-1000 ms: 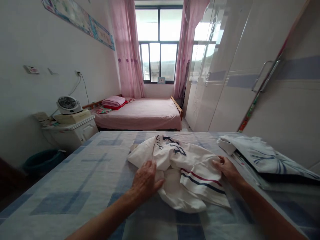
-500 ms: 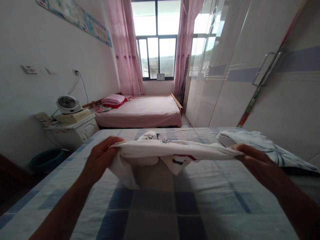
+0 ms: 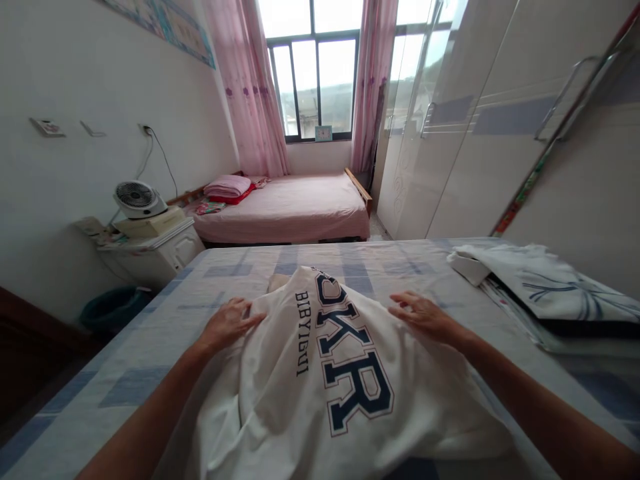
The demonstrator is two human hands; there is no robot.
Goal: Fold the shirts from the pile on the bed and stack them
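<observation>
White shirt (image 3: 350,373) lies rumpled on checked bed (image 3: 165,320), between hands, spilling to near edge of view. Large OKR print (image 3: 343,330) runs far to near, near end slanting slightly right; letter tops face right. Smaller BIBYIGUI line (image 3: 303,333) roughly parallel, left of it. Cloth's own long axis unclear. Left hand (image 3: 231,325): fingers loosely bent at shirt's far-left edge; grip, cannot tell. Right hand (image 3: 423,317): fingers spread, at far-right edge; contact unclear.

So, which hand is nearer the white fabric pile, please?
Right: the right hand is left of the fabric pile; the left hand is farther left, across the garment.
</observation>
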